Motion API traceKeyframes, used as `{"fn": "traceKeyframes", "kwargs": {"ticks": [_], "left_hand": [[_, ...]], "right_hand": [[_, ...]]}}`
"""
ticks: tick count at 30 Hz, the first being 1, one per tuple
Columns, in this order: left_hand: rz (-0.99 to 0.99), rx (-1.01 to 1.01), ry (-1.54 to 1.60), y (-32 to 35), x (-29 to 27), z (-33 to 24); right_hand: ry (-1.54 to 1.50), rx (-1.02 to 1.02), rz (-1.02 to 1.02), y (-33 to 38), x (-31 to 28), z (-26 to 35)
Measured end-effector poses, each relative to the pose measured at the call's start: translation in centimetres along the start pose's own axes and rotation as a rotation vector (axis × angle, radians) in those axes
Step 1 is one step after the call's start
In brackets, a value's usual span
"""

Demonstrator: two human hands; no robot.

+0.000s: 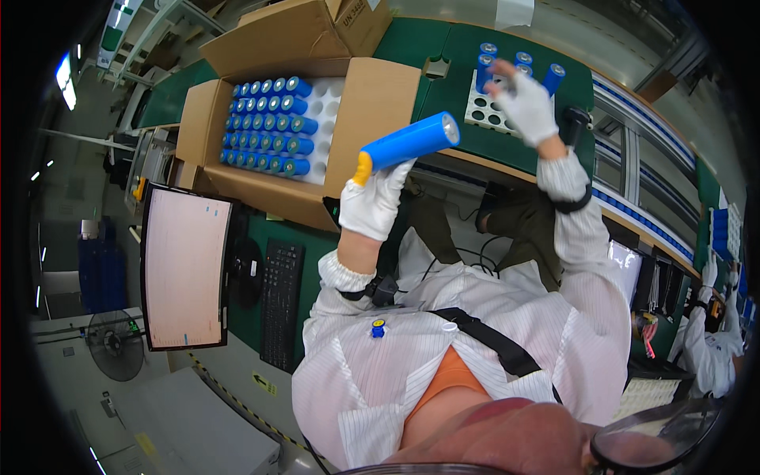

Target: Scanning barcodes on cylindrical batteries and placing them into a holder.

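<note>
Bright, even overhead light; strong fisheye bending, dark rim.

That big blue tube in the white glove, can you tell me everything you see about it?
The blue tube is a smooth, glossy cylinder with a yellow cap at its lower left end and a shiny silver face at its upper right end. It is tilted, silver end higher. The left hand, in a white glove, grips it near the yellow end. It is held in the air in front of an open cardboard box.

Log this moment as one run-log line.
left hand: shut on blue cylinder | right hand: over white tray, grip unclear | cardboard box: open, rows of blue cylinders
</note>
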State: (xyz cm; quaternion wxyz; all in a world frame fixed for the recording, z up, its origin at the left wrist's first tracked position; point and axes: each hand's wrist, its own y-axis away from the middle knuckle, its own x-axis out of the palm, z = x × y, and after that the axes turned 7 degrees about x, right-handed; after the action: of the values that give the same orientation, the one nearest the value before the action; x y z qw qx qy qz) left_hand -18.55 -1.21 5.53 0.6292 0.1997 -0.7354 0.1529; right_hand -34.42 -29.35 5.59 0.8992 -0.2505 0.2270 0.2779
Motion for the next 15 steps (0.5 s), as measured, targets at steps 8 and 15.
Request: {"fn": "traceKeyframes", "kwargs": {"ticks": [8,15], "left_hand": [[0.092,0.059,-0.701,-1.0,-0.2,4.4],[0.052,-0.037,-0.383,-1.1,-0.6,7.0]], "right_hand": [[-0.833,0.161,0.297,9.0,2.7,8.0],[-0.841,0.257,0.174,10.1,1.6,6.6]]}}
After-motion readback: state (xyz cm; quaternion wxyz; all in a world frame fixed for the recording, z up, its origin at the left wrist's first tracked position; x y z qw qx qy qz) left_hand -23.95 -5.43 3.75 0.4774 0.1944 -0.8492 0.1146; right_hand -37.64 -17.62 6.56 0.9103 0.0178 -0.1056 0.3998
